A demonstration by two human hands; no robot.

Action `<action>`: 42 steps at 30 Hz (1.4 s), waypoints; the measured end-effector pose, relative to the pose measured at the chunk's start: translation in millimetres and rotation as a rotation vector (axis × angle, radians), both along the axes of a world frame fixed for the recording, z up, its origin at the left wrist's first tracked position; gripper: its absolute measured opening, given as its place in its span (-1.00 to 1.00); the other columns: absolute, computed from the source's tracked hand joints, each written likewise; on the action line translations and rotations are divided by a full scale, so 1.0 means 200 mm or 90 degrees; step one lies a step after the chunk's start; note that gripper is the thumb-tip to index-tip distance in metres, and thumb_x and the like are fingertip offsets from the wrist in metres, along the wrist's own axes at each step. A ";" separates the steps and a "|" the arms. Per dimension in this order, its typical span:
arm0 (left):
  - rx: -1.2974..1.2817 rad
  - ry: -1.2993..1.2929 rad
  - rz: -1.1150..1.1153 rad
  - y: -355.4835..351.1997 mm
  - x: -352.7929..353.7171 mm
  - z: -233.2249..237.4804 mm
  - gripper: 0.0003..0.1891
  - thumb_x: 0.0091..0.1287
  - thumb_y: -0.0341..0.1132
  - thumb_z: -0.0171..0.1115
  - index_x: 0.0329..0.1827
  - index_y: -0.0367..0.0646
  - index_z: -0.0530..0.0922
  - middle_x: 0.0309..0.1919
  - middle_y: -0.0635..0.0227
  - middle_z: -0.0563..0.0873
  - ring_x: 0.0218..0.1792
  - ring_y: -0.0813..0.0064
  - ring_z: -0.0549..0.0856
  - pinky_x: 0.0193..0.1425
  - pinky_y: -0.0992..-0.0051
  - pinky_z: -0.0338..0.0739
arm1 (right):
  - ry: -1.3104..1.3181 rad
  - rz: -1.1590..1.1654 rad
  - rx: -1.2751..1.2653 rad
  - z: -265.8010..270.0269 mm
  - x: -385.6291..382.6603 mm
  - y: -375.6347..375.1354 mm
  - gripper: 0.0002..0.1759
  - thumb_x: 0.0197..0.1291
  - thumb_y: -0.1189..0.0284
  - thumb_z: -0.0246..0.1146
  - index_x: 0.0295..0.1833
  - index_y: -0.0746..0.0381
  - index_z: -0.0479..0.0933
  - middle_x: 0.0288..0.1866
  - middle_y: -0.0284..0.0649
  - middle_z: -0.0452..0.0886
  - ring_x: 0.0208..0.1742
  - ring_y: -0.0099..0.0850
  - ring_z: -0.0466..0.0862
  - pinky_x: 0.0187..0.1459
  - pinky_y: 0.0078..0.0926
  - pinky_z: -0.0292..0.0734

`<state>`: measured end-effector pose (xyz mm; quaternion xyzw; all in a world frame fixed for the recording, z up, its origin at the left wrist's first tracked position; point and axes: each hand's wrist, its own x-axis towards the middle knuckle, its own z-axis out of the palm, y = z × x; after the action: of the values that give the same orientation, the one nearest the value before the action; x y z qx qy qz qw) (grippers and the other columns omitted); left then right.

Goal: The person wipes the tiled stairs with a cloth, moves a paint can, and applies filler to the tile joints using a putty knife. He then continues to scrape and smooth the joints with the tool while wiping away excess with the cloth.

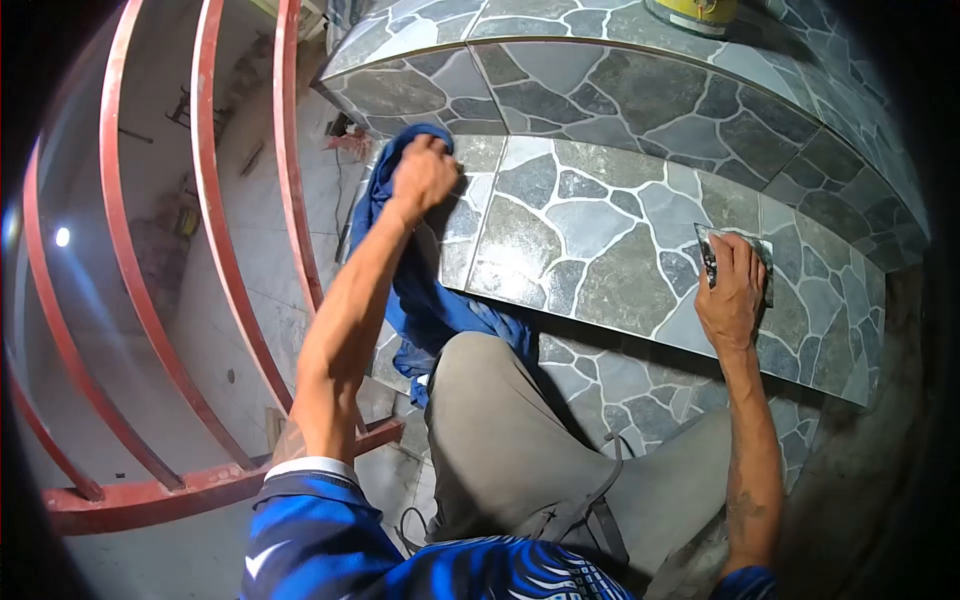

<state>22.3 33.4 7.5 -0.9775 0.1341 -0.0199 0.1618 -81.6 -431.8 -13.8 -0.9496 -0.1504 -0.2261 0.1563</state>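
My left hand [425,178] grips a bunched blue cloth [378,205] at the left end of a stone-patterned tiled step [610,225]. Its fingers are closed into the fabric, and the rest of the cloth hangs over the step's front edge towards my knee. Towards the right of the same step, my right hand [733,295] is closed on a flat, dark, rectangular scraper [764,262], held against the tile. Fingers cover much of the scraper, so its handle, if any, is hidden. Pale joint lines run between the grey stone shapes.
Red metal railing bars [205,140] rise on the left, with a drop to a lower floor [245,290] beyond. A higher tiled step [640,95] curves behind, bearing a yellow container [697,14] near its edge. My bent knees [490,400] are close to the front.
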 end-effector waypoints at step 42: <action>-0.081 0.000 0.017 0.22 -0.06 0.01 -0.67 0.27 -0.38 0.14 0.11 -0.19 0.51 0.24 0.04 0.48 0.13 -0.13 0.56 0.21 0.00 0.51 | 0.003 0.012 0.006 -0.02 0.01 0.00 -0.44 0.02 0.57 0.43 0.22 0.26 0.54 0.14 -0.14 0.50 0.22 -0.09 0.52 0.29 -0.11 0.36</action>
<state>10.0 77.1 9.9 -0.9875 0.1191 -0.0263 0.1000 -79.1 -431.8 -16.9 -0.9479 -0.1580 -0.2231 0.1636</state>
